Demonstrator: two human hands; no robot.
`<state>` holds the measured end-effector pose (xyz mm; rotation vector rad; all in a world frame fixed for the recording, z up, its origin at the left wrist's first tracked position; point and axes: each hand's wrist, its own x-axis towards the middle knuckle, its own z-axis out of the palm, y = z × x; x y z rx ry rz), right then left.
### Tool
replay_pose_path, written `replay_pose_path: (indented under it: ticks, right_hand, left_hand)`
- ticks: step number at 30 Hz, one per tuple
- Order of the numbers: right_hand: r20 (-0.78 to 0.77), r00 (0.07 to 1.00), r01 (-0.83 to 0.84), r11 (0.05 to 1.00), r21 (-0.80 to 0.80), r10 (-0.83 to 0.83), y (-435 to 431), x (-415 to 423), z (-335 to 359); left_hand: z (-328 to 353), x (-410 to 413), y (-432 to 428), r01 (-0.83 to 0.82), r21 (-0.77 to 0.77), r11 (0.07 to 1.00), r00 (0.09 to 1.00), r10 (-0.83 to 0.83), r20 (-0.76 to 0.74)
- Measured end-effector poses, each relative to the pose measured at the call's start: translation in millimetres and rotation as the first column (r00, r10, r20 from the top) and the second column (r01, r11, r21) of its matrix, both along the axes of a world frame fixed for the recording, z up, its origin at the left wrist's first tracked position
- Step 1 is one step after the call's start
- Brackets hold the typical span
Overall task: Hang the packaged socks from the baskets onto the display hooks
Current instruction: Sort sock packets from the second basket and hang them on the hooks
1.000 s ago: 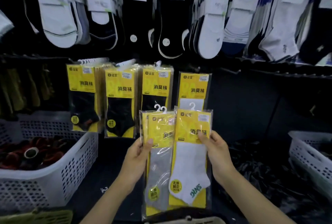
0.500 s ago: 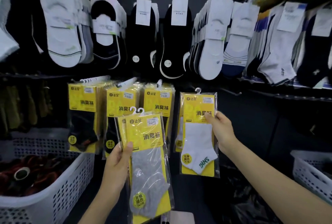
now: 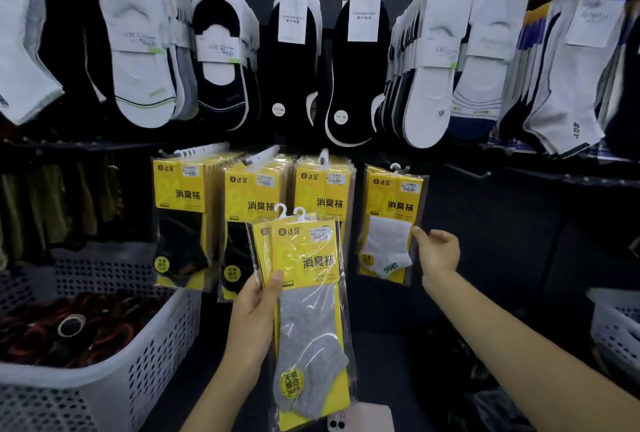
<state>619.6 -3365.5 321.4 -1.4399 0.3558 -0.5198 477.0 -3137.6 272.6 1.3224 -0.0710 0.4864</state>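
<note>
My left hand (image 3: 256, 307) grips two yellow packs of grey socks (image 3: 308, 293), thumb on the front, their white hanger hooks pointing up. They are held in front of the lower row of hanging packs. To the right, a yellow pack of white socks (image 3: 389, 223) hangs from a display hook (image 3: 394, 166) with another such pack behind it. My right hand (image 3: 438, 251) hovers at that pack's right edge, fingers relaxed, holding nothing; the thumb tip is at or just off the plastic.
Three hooks left of the white pack carry rows of yellow packs with black socks (image 3: 180, 217). Loose no-show socks (image 3: 138, 61) hang above. A white perforated basket (image 3: 104, 379) sits lower left, another basket (image 3: 616, 327) at right. A phone (image 3: 360, 417) lies at the bottom edge.
My right hand carried the white sock pack up and right, hung it on the hook and let go. My left hand kept the grey packs and shifted slightly left.
</note>
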Motion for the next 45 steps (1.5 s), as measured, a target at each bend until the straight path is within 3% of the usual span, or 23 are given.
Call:
replay_pose_path:
  ticks: [3,6,9,17,22,28,37,45]
  right_hand:
    - [0.035,0.962,-0.266,0.961,-0.08,0.269,16,-34,-11]
    - [0.012,0.831,-0.551,0.827,-0.111,0.556,36,-73,-21]
    - [0.018,0.757,-0.647,0.752,-0.129,0.654,46,-97,-30]
    - [0.096,0.775,-0.621,0.781,-0.068,0.625,28,-109,-32]
    - [0.195,0.879,-0.448,0.894,0.023,0.436,-5,-100,-17]
    - [0.24,0.904,-0.36,0.933,-0.017,0.354,-35,-71,26]
    - [0.221,0.865,-0.421,0.891,-0.168,0.45,-25,-37,46]
    - [0.11,0.894,-0.428,0.901,-0.076,0.434,-17,-12,33]
  left_hand:
    - [1,-1,-5,0.009,-0.021,1.0,1.0,-0.009,-0.009]
    - [1,0,-13,0.023,-0.054,0.998,1.0,-0.024,-0.015]
    - [1,1,-21,0.056,-0.081,0.995,0.998,-0.057,-0.019]
    - [0,-1,-30,0.06,-0.009,0.998,0.998,-0.061,-0.025]
    - [0,-1,-23,-0.006,0.062,0.998,1.0,0.008,-0.023]
    - [3,-3,-17,-0.041,0.085,0.996,0.999,0.041,-0.001]
    - [4,-5,-16,-0.04,0.072,0.997,0.999,0.043,-0.03]
    - [2,-1,-15,-0.026,0.075,0.997,0.998,0.03,-0.053]
